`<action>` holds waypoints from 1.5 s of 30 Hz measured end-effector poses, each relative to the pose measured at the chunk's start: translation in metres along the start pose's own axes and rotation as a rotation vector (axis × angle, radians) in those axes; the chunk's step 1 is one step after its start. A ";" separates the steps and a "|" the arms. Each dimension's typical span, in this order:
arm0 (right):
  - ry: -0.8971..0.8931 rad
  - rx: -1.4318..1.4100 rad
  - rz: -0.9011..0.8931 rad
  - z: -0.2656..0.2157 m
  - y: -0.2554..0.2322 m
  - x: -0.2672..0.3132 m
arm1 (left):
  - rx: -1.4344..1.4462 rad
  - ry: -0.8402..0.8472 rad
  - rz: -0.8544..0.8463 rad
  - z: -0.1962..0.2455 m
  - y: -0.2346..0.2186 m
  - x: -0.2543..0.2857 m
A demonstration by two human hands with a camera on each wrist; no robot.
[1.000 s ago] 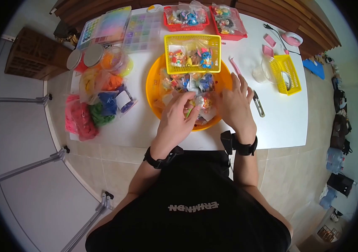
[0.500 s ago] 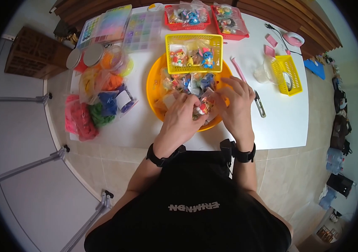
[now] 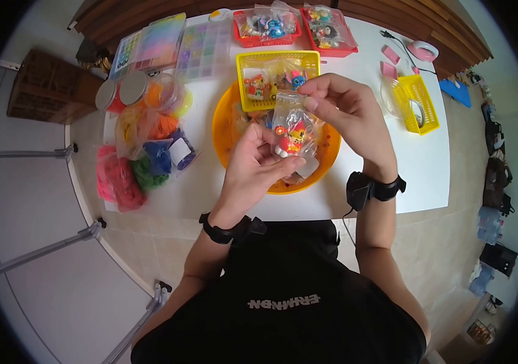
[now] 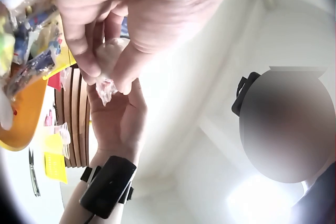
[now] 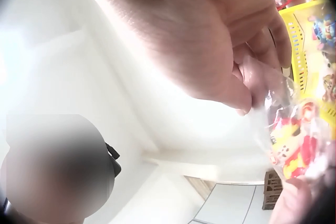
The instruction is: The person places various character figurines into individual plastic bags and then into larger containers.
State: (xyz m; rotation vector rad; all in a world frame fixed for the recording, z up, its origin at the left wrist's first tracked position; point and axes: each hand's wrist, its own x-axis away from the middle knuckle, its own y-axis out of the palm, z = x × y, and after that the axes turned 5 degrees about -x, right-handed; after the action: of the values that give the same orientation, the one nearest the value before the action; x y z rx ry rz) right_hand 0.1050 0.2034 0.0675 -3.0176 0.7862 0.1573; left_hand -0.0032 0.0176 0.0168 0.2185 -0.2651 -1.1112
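Note:
A clear plastic bag (image 3: 289, 108) with a red and yellow figurine (image 3: 295, 138) inside is held up between both hands over the orange basin (image 3: 223, 141). My left hand (image 3: 256, 162) grips the bag's lower left side, thumb in front by the figurine. Up at the top corner, my right hand (image 3: 353, 112) pinches the plastic between thumb and index finger. In the right wrist view the figurine (image 5: 294, 148) hangs below the right hand (image 5: 205, 40). More bagged figurines lie in the basin, partly hidden behind the held bag.
A yellow basket (image 3: 253, 105) of figurines overlaps the basin's far side. Red baskets (image 3: 280, 41) with bagged toys stand behind it. Bags of coloured material (image 3: 119, 176) and lidded jars (image 3: 133, 89) sit at left. Another yellow basket (image 3: 432, 115) is at right, and a cutter (image 4: 34, 174) lies nearby.
The bagged figurine has come up from low over the basin and is now held upright. My right hand has moved up to the bag's top corner; the left still grips its side.

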 end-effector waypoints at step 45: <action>-0.514 0.506 -0.089 0.000 0.003 -0.040 | -0.087 -0.149 -0.647 0.027 -0.063 -0.073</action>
State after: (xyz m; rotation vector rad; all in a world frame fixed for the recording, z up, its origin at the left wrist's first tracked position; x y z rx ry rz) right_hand 0.0683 0.2200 0.0718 -2.3704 0.5366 0.5990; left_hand -0.0962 0.0550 0.0160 0.1457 -0.2855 -1.7810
